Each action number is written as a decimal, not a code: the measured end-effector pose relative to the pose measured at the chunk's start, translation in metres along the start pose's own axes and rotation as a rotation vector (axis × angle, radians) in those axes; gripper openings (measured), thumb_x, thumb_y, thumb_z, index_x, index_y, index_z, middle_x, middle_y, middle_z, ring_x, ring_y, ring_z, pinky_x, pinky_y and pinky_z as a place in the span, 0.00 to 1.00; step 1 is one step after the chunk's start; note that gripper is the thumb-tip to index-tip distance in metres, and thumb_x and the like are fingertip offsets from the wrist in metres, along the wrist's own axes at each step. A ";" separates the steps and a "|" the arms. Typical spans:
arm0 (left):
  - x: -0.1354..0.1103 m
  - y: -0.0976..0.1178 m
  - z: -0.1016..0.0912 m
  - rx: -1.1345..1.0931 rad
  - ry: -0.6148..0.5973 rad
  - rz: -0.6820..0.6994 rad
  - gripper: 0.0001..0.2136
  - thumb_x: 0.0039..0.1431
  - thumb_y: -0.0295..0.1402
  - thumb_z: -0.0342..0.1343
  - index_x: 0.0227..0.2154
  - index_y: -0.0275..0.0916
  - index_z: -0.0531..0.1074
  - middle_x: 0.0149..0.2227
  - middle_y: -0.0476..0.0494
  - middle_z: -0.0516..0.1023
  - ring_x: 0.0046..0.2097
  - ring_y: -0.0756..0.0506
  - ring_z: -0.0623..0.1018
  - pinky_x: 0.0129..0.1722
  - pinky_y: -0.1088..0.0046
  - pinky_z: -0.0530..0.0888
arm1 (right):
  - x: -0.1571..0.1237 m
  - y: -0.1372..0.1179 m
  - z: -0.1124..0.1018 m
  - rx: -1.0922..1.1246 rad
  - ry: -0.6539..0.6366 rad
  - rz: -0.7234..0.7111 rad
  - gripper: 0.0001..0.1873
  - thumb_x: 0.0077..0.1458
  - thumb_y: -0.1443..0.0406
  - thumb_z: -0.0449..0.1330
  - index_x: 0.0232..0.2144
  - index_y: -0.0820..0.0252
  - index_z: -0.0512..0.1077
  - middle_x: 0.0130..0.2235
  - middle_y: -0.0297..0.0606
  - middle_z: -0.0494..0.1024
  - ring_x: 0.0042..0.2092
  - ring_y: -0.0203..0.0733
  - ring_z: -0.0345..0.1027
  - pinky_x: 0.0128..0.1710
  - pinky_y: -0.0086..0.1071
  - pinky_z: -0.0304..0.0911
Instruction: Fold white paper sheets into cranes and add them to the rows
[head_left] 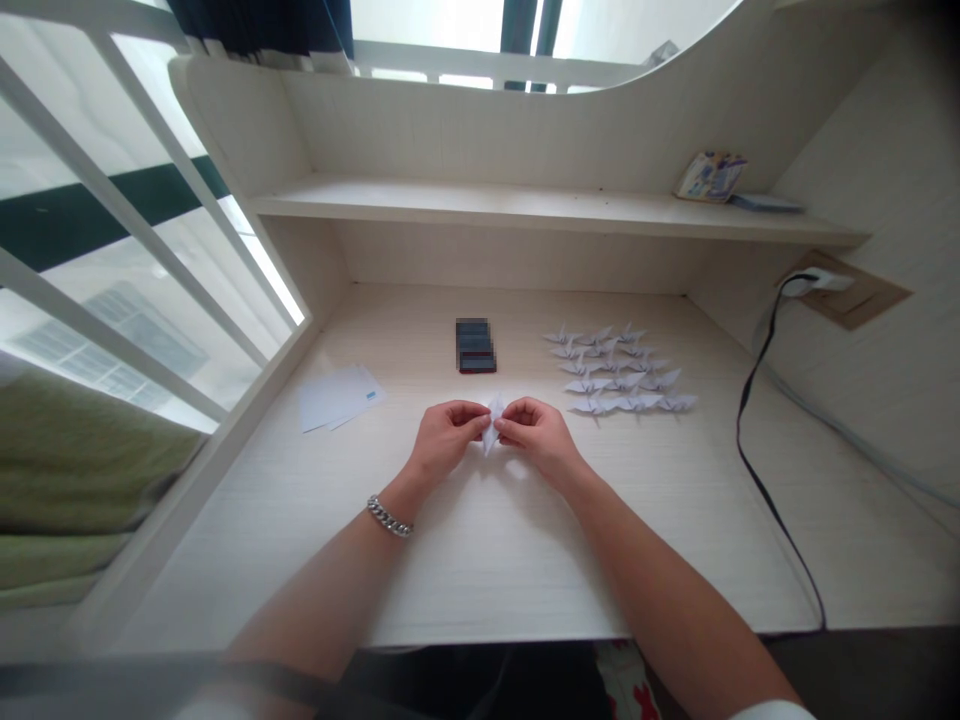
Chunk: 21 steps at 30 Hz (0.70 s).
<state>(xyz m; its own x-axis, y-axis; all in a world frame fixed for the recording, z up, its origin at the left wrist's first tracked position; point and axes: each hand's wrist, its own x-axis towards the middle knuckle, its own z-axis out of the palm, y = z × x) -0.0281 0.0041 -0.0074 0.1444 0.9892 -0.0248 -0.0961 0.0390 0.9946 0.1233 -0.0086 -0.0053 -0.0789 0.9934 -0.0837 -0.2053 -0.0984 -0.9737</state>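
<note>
A small folded piece of white paper (492, 424) is pinched between both my hands above the middle of the pale wooden desk (480, 560). My left hand (448, 437), with a metal chain bracelet at the wrist, grips its left side with fingers closed. Its right side is gripped the same way by my right hand (537, 432). To the right lie several finished white paper cranes (619, 368) in rows.
A dark small stack (475, 346) sits behind my hands. White paper sheets (337, 397) lie at the left. A black cable (757, 430) runs from a wall socket (821, 281) down over the desk's front edge. The shelf above holds a card (709, 176).
</note>
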 end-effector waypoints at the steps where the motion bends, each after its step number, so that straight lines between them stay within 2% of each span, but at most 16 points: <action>1: 0.000 0.001 0.000 0.005 -0.002 0.000 0.10 0.42 0.33 0.63 0.28 0.33 0.76 0.26 0.44 0.78 0.27 0.50 0.74 0.28 0.75 0.71 | 0.001 0.001 -0.001 -0.001 0.002 -0.003 0.14 0.35 0.62 0.69 0.24 0.62 0.69 0.23 0.31 0.72 0.25 0.33 0.67 0.27 0.29 0.65; 12: -0.001 0.001 0.000 0.090 -0.030 0.049 0.10 0.44 0.35 0.61 0.28 0.33 0.75 0.25 0.43 0.77 0.26 0.50 0.74 0.26 0.75 0.72 | 0.001 0.001 -0.001 -0.042 0.029 -0.009 0.16 0.32 0.61 0.69 0.22 0.62 0.68 0.22 0.32 0.71 0.24 0.34 0.65 0.25 0.28 0.63; 21: 0.000 -0.005 0.001 0.026 -0.030 0.107 0.10 0.43 0.31 0.62 0.29 0.34 0.70 0.27 0.45 0.75 0.29 0.50 0.75 0.29 0.75 0.72 | 0.003 0.004 -0.004 -0.101 0.037 -0.135 0.15 0.33 0.62 0.69 0.21 0.60 0.67 0.21 0.30 0.70 0.24 0.34 0.64 0.25 0.28 0.60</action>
<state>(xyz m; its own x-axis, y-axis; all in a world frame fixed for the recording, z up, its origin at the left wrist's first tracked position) -0.0262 0.0033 -0.0124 0.1637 0.9829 0.0840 -0.0868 -0.0704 0.9937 0.1257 -0.0062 -0.0101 -0.0205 0.9988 0.0434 -0.1126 0.0408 -0.9928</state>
